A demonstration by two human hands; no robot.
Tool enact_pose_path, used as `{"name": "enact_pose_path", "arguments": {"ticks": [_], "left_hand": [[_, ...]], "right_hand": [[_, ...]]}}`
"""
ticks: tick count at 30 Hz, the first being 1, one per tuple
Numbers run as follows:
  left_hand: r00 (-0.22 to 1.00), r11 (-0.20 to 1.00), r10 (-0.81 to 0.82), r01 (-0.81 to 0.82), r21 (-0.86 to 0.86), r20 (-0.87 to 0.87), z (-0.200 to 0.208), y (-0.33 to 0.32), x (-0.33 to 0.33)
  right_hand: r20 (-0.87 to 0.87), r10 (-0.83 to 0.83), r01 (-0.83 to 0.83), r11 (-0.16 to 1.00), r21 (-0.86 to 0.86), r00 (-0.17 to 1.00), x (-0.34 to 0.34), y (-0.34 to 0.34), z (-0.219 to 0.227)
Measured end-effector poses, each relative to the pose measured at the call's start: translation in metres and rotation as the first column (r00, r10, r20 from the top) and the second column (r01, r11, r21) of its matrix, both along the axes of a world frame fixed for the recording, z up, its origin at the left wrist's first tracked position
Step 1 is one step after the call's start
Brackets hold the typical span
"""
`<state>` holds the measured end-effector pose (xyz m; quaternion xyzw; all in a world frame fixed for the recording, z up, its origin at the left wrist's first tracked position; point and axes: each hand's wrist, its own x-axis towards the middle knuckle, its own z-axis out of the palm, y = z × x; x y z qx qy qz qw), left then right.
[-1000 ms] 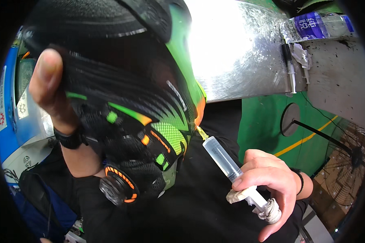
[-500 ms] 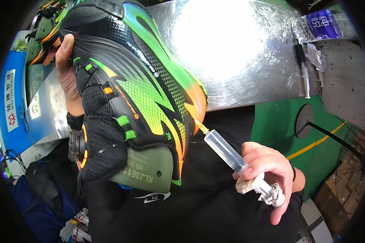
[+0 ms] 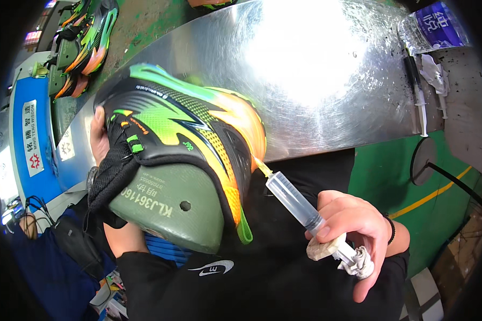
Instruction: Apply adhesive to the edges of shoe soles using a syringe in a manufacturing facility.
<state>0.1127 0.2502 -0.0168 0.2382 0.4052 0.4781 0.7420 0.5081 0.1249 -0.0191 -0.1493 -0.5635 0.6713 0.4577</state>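
My left hand (image 3: 98, 136) grips a black, green and orange sneaker (image 3: 168, 119) from its far left side, with most of the fingers hidden behind it. A dark green shoe last (image 3: 166, 206) fills the sneaker, its heel end toward me. My right hand (image 3: 353, 224) is closed around a clear syringe (image 3: 290, 197), whose finger flange and plunger end are wrapped in pale tape. The syringe's yellow tip (image 3: 262, 167) points up-left and meets the sneaker's edge near the heel, where upper and sole join.
A shiny metal table (image 3: 316, 125) lies beyond the sneaker. At right are a dark-filled syringe (image 3: 416, 88), a taped syringe (image 3: 434, 80) and a plastic bottle (image 3: 434, 27) with a purple label. More sneakers (image 3: 93, 45) stand at upper left, beside a blue panel (image 3: 32, 123).
The sneaker has tilted and moved lower, showing more of the last and a heel loop. The syringe tip stays at its edge; my right hand has hardly moved.
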Motion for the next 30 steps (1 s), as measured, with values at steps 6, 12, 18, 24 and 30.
{"name": "enact_pose_path", "arguments": {"ticks": [6, 12, 18, 24, 30], "left_hand": [[0.996, 0.998, 0.023, -0.028, -0.057, -0.085, 0.011, -0.055, -0.048], [0.980, 0.989, 0.081, -0.102, -0.109, -0.181, 0.009, -0.105, -0.037], [0.963, 0.975, 0.126, -0.165, -0.151, -0.240, 0.000, -0.157, -0.043], [0.955, 0.952, 0.119, -0.188, -0.243, -0.272, -0.007, -0.189, -0.046], [0.990, 0.971, 0.043, -0.073, -0.229, -0.132, -0.007, -0.192, -0.026]], "right_hand": [[0.033, -0.035, 0.033, 0.997, 0.073, 0.999, -0.008, 0.010, -0.008], [0.049, -0.064, 0.058, 0.992, 0.109, 0.997, -0.018, 0.017, -0.013], [0.065, -0.096, 0.088, 0.989, 0.118, 0.993, -0.022, 0.019, -0.017], [0.075, -0.093, 0.084, 0.989, 0.123, 0.993, -0.022, 0.024, -0.018], [0.075, -0.103, 0.094, 0.990, 0.109, 0.992, -0.022, 0.024, -0.019]]}}
